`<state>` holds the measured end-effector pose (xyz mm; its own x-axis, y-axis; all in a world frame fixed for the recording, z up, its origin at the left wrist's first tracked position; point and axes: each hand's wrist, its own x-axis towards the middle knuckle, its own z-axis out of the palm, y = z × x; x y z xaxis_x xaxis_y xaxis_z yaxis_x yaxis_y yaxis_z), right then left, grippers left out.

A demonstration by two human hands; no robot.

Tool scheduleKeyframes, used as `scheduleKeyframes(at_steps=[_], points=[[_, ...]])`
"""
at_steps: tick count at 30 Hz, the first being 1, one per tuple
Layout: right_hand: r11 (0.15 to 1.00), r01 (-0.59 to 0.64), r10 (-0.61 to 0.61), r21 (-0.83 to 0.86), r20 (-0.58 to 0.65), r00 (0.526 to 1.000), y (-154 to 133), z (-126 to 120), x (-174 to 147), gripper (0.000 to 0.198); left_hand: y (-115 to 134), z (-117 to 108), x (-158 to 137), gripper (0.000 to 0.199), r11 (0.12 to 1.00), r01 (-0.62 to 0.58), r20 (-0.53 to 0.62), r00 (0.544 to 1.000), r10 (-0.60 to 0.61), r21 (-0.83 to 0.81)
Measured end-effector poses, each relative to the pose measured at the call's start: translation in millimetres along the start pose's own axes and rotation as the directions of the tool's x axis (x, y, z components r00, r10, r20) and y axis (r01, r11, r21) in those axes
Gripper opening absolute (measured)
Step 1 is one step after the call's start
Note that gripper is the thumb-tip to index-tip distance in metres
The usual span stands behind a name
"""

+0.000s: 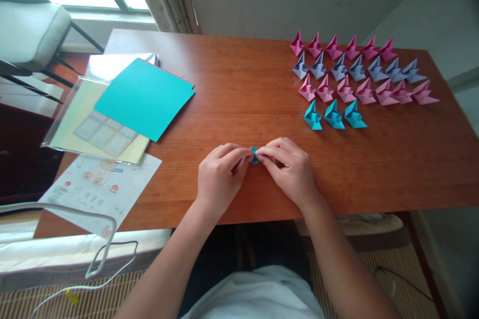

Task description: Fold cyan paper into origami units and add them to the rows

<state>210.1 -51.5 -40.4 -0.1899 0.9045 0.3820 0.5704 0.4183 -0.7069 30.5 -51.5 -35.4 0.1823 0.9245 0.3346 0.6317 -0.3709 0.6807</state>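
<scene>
A small piece of folded teal paper (254,155) is pinched between my two hands, just above the wooden table near its front edge. My left hand (221,172) grips its left side with thumb and forefinger. On the opposite side, the fingertips of my right hand (286,167) are closed on it. My fingers cover most of the paper, so its full shape is hidden. Beyond my right hand, three finished teal origami pieces (334,115) with pointed tips stand in a short row.
Behind the teal row stand rows of pink (346,89), lavender (357,69) and magenta origami (352,48). Teal paper sheets (145,97) lie on a plastic sleeve (67,114) at left, above a printed sheet (101,189). A chair (33,30) stands by the window.
</scene>
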Motion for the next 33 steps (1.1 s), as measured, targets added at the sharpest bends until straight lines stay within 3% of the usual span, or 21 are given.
scheduleKeyframes(at_steps=[24, 33], points=[[0.997, -0.046, 0.050, 0.061, -0.062, 0.997, -2.2, -3.0, -1.6, 0.011, 3.4, -4.0, 0.6, 0.010, 0.990, 0.060, -0.002, 0.998, -0.061, -0.131], [0.989, -0.113, 0.122, 0.100, -0.093, 0.988, -6.1, -6.1, 1.6, 0.009, 4.7, -7.5, 2.1, 0.011, 0.977, 0.089, -0.050, 0.994, -0.101, -0.192]])
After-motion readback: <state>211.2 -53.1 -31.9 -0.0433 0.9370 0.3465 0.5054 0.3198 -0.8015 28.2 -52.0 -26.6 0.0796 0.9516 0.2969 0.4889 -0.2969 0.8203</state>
